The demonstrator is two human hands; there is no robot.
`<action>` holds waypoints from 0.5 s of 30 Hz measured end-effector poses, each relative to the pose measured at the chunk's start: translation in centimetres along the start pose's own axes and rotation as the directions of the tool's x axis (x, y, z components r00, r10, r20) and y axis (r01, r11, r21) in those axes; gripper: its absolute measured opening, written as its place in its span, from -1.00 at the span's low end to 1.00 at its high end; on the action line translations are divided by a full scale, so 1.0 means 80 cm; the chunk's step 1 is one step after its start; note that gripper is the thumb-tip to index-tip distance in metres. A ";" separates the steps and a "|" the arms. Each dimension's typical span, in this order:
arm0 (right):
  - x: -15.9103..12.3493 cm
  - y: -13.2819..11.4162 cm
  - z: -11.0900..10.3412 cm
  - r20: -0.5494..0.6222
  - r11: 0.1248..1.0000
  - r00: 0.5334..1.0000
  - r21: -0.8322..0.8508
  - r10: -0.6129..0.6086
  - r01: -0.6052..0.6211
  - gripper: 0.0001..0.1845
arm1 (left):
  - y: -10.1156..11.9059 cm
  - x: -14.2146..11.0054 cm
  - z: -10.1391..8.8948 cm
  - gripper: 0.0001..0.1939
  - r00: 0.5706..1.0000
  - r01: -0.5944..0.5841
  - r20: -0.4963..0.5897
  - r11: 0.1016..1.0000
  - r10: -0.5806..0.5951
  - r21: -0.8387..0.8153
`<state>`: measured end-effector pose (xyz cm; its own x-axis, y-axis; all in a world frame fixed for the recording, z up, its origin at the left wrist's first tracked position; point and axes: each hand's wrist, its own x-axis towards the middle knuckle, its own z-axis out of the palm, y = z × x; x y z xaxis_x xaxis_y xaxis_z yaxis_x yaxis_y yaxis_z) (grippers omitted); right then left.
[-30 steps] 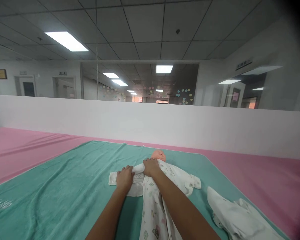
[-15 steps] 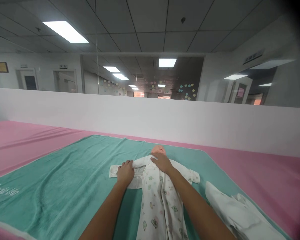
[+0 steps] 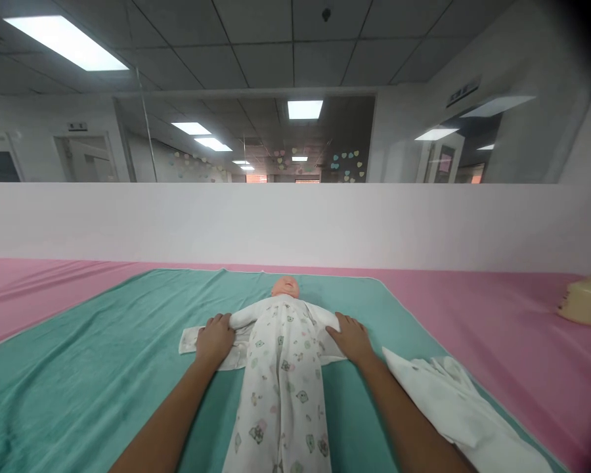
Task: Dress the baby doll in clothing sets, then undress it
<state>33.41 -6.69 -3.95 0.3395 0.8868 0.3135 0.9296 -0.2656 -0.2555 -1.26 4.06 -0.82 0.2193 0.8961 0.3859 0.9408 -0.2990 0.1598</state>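
A baby doll lies on its back, its head [image 3: 285,287] at the far end. It wears a white printed romper [image 3: 280,381] with the sleeves spread out sideways. My left hand [image 3: 215,339] is closed over the left-side sleeve, whose white cuff [image 3: 188,340] sticks out past it. On the other side my right hand [image 3: 352,337] curls over the end of the right-side sleeve [image 3: 320,315], hiding its cuff. White cloth, apparently from another garment layer, shows below both sleeves. The romper's lower end runs out of view.
A teal towel [image 3: 113,348] lies beneath the doll on a pink sheet [image 3: 492,315]. Crumpled white cloth [image 3: 453,401] lies by my right forearm. A yellowish round object [image 3: 586,301] sits at the far right. A low white wall [image 3: 285,223] stands behind.
My right hand has moved from the doll's upper chest outward to the right-side sleeve end. My left hand stays on the left-side sleeve. The view has turned right and levelled.
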 end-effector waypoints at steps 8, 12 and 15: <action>0.002 -0.024 -0.002 -0.082 0.991 0.988 0.006 -0.134 0.135 -0.43 | 0.078 0.003 -0.038 -0.59 0.987 -0.112 -0.148 0.946 0.070 -0.303; 0.003 -0.024 -0.003 -0.086 0.997 0.993 0.020 -0.079 0.081 -0.46 | 0.173 0.020 -0.052 -0.63 0.936 -0.340 -0.008 0.901 0.351 -0.270; 0.003 -0.022 -0.002 -0.089 1.000 0.996 0.018 -0.005 0.006 -0.46 | 0.231 0.034 -0.047 -0.62 0.852 -0.465 0.241 0.884 0.464 -0.058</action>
<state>31.90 -6.06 -3.24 0.3467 0.8509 0.3946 0.9289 -0.2531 -0.2704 15.76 -0.24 6.56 0.6859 0.7040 0.1845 0.7143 -0.6997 0.0145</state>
